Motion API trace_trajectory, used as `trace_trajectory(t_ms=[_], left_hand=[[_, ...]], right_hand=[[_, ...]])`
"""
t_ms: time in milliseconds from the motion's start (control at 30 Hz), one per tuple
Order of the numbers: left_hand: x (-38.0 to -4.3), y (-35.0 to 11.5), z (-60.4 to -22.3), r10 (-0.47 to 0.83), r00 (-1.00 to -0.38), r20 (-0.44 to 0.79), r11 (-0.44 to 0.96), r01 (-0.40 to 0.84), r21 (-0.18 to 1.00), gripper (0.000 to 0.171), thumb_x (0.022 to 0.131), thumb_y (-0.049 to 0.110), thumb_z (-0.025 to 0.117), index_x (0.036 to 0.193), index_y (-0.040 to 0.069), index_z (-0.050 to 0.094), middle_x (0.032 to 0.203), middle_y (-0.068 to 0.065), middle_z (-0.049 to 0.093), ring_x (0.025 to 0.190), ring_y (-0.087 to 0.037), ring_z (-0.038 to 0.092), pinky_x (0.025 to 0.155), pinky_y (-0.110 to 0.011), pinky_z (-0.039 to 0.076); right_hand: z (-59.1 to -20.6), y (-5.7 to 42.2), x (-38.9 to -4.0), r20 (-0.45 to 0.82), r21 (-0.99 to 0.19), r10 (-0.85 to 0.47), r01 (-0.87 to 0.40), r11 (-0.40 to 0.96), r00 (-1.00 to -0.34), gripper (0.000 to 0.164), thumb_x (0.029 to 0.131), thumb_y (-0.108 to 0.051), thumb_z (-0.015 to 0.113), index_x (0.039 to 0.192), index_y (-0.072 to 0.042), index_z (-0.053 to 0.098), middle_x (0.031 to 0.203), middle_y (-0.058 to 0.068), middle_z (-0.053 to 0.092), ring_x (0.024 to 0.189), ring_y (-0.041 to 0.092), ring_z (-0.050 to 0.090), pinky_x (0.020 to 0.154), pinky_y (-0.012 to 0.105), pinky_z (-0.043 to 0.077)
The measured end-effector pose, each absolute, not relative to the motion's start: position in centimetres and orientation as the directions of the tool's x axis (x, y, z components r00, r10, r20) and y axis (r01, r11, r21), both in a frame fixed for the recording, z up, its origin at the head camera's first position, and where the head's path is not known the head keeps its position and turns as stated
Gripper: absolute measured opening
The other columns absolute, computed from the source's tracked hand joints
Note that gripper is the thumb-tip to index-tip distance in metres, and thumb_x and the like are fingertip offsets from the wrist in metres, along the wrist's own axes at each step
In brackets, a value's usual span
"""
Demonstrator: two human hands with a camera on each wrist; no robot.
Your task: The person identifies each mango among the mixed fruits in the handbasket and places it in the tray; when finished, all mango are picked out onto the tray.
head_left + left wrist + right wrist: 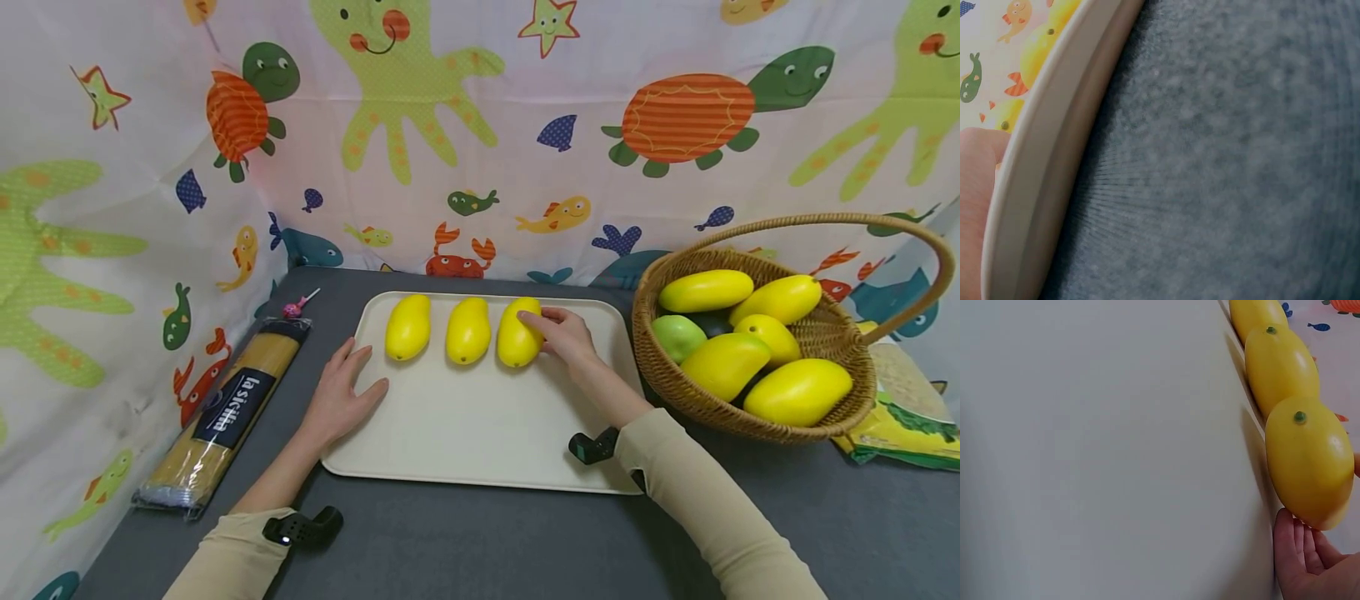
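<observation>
The largest thing is the white cloth (480, 108) with printed sea animals, which stands behind and at the left of the grey table (465, 542). On this table lies a cream tray (465, 433), and just beside its right end stands a wicker basket (647, 350) with a high handle. A long pack of pasta (225, 417) lies at the left of the tray; a yellow and green bag (911, 400) is partly hidden behind the basket. The left hand (347, 400) is at the tray's left rim, its fingers spread and holding nothing. The right hand (566, 337) is closed only lightly — thumb and fingers hold the right yellow fruit (516, 337), which is near the tray's far edge, in one row with the middle fruit (468, 332) and the left fruit (408, 327). Smallest is a pink lollipop (292, 310), near the pack's far end.
</observation>
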State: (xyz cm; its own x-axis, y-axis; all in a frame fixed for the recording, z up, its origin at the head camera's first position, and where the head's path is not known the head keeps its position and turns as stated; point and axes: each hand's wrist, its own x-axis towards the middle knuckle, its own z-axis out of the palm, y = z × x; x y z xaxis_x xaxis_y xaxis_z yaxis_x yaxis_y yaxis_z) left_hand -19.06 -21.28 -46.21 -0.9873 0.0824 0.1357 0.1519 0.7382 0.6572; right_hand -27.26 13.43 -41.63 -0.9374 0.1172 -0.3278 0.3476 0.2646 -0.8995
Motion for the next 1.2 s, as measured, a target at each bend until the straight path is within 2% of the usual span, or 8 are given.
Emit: trace_trajectory(t_ms=[400, 633, 967, 1200], left_hand=[[-18.93, -21.17, -46.18, 0.084, -0.987, 0.141, 0.727, 0.157, 0.668, 0.064, 0.090, 0.031, 0.065, 0.143, 0.001, 0.045, 0.158, -0.021, 0.019, 0.141, -0.044, 0.020, 0.108, -0.064, 0.021], [-19.03, -21.16, -46.30, 0.076, -0.988, 0.131, 0.729, 0.145, 0.669, 0.064, 0.090, 0.031, 0.065, 0.144, 0.003, 0.045, 0.158, -0.020, 0.019, 0.141, -0.044, 0.021, 0.108, -0.065, 0.021], [-19.08, -21.23, -46.30, 0.074, -0.990, 0.124, 0.727, 0.139, 0.672, 0.064, 0.091, 0.032, 0.065, 0.144, 0.003, 0.045, 0.159, -0.019, 0.018, 0.141, -0.044, 0.020, 0.108, -0.065, 0.020], [-19.01, -21.26, -46.29, 0.073, -0.989, 0.125, 0.727, 0.139, 0.672, 0.064, 0.091, 0.032, 0.065, 0.144, 0.003, 0.045, 0.159, -0.020, 0.018, 0.141, -0.043, 0.020, 0.108, -0.065, 0.021]], right_hand=[[-41.98, 13.64, -27.77, -0.320, -0.872, 0.149, 0.352, 0.339, -0.936, 0.076, 0.080, -0.056, 0.073, 0.138, -0.010, 0.052, 0.135, 0.007, 0.053, 0.106, 0.022, 0.055, 0.085, 0.027, 0.052], [-42.01, 14.01, -27.78, -0.293, -0.866, 0.140, 0.325, 0.380, -0.946, 0.075, 0.080, -0.058, 0.071, 0.135, -0.010, 0.055, 0.131, 0.008, 0.056, 0.102, 0.023, 0.056, 0.079, 0.029, 0.053], [-42.33, 14.10, -27.85, -0.294, -0.869, 0.111, 0.314, 0.383, -0.949, 0.076, 0.080, -0.062, 0.068, 0.135, -0.011, 0.056, 0.126, 0.008, 0.058, 0.095, 0.023, 0.059, 0.072, 0.025, 0.054], [-42.32, 14.12, -27.74, -0.292, -0.871, 0.100, 0.307, 0.384, -0.951, 0.077, 0.080, -0.064, 0.067, 0.135, -0.011, 0.056, 0.125, 0.007, 0.058, 0.094, 0.022, 0.060, 0.074, 0.025, 0.054]])
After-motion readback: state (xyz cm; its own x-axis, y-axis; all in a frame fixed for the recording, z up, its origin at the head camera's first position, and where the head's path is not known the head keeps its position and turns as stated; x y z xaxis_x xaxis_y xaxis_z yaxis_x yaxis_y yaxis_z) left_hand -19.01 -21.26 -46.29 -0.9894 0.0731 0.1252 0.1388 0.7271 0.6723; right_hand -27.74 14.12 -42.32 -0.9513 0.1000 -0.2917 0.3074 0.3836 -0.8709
